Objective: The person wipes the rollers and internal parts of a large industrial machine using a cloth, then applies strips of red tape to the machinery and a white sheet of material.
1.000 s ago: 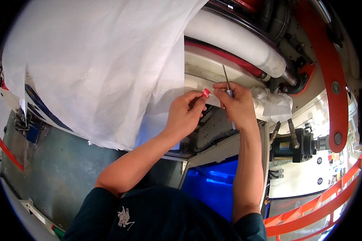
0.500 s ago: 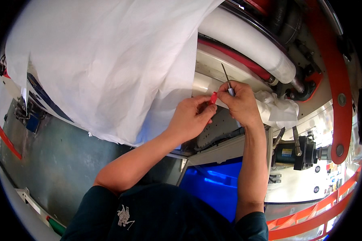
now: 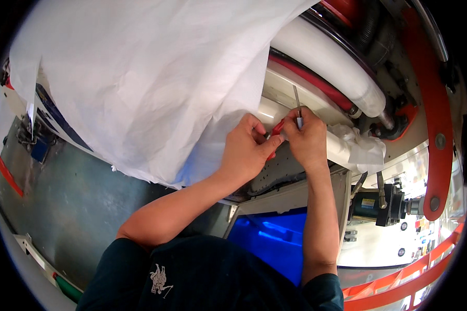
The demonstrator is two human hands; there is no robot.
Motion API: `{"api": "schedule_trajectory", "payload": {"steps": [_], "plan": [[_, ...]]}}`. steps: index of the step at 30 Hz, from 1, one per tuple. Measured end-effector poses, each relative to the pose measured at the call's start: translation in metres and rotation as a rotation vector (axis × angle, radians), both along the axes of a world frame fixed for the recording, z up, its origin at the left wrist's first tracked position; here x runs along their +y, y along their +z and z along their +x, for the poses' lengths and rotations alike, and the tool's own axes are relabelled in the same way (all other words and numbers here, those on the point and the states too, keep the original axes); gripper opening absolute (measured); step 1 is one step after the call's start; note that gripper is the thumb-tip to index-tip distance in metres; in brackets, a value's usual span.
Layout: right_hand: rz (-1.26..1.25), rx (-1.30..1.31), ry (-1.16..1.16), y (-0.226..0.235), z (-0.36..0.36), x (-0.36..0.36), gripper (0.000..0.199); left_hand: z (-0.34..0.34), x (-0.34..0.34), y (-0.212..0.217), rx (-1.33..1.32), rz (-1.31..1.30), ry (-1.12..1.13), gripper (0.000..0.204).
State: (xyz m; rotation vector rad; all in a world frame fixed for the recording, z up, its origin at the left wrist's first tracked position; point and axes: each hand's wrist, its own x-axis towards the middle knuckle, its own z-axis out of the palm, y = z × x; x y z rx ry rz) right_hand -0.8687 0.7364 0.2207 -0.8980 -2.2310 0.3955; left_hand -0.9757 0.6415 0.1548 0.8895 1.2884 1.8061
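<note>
My left hand has its fingers closed round a small red object, whose exact kind I cannot make out. A dark bit shows by the left fingertips. Close on its right, my right hand is closed round a slim screwdriver-like tool with a pale handle and a thin metal shaft pointing up and away. The right thumb and fingertips are at the red object too. Behind both hands lies a cream roller, with a large white sheet hanging to their left.
A thick white roller and a red roller run beyond my hands. Crumpled white material hangs at the right, above a dark motor-like unit. A red arm stands far right. Below is a blue-lit panel.
The left fingers have shifted on the red object, more of which now shows between my hands. The right hand is slightly lower, its tool more upright. The whole view has shifted a little.
</note>
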Motion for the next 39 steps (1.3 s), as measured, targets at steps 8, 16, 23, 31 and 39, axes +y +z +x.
{"api": "schedule_trajectory", "payload": {"steps": [8,16,23,31,39], "plan": [[0.095,0.012,0.021,-0.006,-0.004,0.003,0.011,0.004,0.001,-0.007,0.043,0.083,0.043,0.029],[0.121,-0.056,-0.014,0.002,-0.008,-0.001,0.021,0.007,-0.001,-0.008,-0.18,0.106,-0.041,0.023],[0.027,-0.213,-0.073,0.02,-0.003,0.008,0.034,0.0,-0.009,-0.001,-0.062,-0.095,-0.053,0.029],[0.026,-0.258,-0.095,0.022,-0.004,0.008,0.038,-0.002,0.0,-0.029,0.006,-0.084,-0.127,0.032],[0.077,-0.419,0.072,0.044,0.019,0.002,0.029,0.009,0.001,-0.012,-0.119,0.016,-0.143,0.027]]}}
